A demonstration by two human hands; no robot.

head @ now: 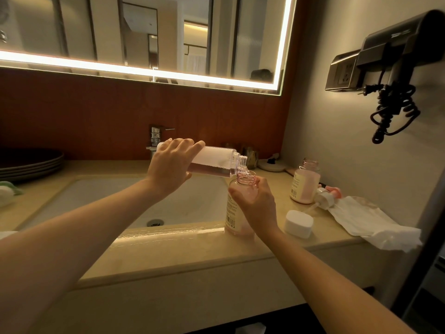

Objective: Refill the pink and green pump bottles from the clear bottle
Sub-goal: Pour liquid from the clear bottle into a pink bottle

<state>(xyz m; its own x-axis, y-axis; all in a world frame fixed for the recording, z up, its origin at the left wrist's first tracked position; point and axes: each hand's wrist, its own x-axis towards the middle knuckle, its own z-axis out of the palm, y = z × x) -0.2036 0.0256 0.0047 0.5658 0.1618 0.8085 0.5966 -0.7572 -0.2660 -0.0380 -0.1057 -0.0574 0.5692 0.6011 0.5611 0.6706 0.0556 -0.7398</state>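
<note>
The refill is under way, and judging by how things lie, it is roughly at its middle. The person's left hand [169, 162] has its fingers [185, 143] wrapped round the body of the clear plastic bottle [216, 162]. The bottle is tipped almost level, its open threaded neck just over the mouth of a small pink translucent bottle [234, 213], and reddish liquid lies along its lower side. The right hand [257, 201] curls its fingers round the shoulder of that pink bottle and steadies it upright at the near edge of the beige stone bench [192, 249], right of the sink basin [168, 201]. This bottle looks only partly filled. Farther right stands a second open-necked labelled bottle [305, 184], pale pink nearly to the shoulder. Whether it is the green one cannot be told in this warm light, though it appears already filled. A white pump head [325, 196] lies beside it on crumpled white paper [368, 222], and a white rounded cap [299, 222] sits nearer. Finishing this pour, refitting the pumps and capping appear to be left.
</note>
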